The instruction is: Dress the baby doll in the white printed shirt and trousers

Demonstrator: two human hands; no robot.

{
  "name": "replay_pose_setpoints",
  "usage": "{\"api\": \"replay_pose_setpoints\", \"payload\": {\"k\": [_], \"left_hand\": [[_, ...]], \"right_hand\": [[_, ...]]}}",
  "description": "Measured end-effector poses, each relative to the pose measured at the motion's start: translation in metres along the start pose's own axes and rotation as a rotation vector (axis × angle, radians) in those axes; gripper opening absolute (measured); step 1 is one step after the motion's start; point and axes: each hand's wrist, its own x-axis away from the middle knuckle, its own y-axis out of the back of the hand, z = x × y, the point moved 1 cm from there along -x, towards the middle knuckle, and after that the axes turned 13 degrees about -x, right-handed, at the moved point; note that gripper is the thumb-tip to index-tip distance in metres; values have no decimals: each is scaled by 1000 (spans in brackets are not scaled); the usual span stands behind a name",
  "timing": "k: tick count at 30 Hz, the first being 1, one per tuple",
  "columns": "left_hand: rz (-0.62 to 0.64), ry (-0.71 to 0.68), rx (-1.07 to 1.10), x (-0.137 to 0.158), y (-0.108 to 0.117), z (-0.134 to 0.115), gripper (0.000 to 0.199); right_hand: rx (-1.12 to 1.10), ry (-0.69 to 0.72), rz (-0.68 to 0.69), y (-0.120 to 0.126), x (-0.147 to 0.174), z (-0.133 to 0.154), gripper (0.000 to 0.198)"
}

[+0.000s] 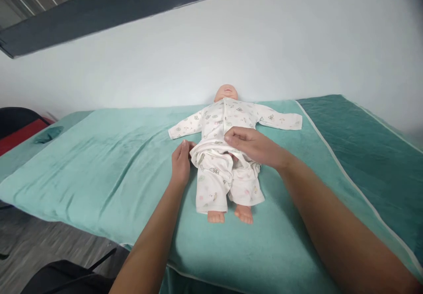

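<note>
A baby doll lies on its back, dressed in a white printed baby shirt and matching baby trousers. Its sleeves are spread out to the sides, and its bare feet point toward me. My left hand is closed at the shirt's lower left edge, fingertips pinching the hem. Across the belly, my right hand is closed with thumb and fingers together on the shirt front. The hem is bunched over the trousers' waist, and a bit of doll skin shows between the trouser legs.
A bed with a teal cover supports the doll, with a darker teal cloth at the right. A white wall rises behind. A black and red chair stands at far left, above a grey floor.
</note>
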Motion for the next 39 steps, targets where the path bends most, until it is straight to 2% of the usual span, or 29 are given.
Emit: {"api": "replay_pose_setpoints", "payload": {"k": [5,7,9,11,15,19,22,24,26,30,32,35,37,39], "left_hand": [[65,104,104,-7,-3,5,19],[51,69,82,-7,-4,4,20],[4,-20,22,-8,-5,3,30],[-16,-118,-58,-9,-6,3,34],[6,-281,-178,-20,-13,2,28],[29,-436,-253,-43,-25,-4,23],[38,-462,-264,-61,-35,-11,24],[9,-413,-240,-71,-40,-15,16],[-32,-296,-161,-78,-44,-17,9],[-88,69,236,-86,-41,-15,27],[-112,184,437,-88,-36,-12,31],[-140,215,550,-90,-24,-4,33],[-140,188,503,-90,-18,3,34],[-166,155,416,-90,-13,11,34]], "right_hand": [[43,120,-339,3,1,-3,34],[102,174,-493,5,1,-7,28],[270,246,-582,8,0,-12,19],[504,290,-537,8,-2,-19,11],[849,272,-370,2,-7,-34,20],[885,243,-487,-3,-11,-39,9],[816,239,-587,-3,-13,-38,7],[748,226,-619,-1,-14,-39,10],[647,193,-658,1,-14,-40,9],[421,170,-744,2,-14,-42,11],[359,166,-755,0,-14,-41,13],[326,136,-744,-2,-14,-40,17],[279,146,-775,0,-13,-41,20],[188,180,-869,7,-12,-42,22]]}}
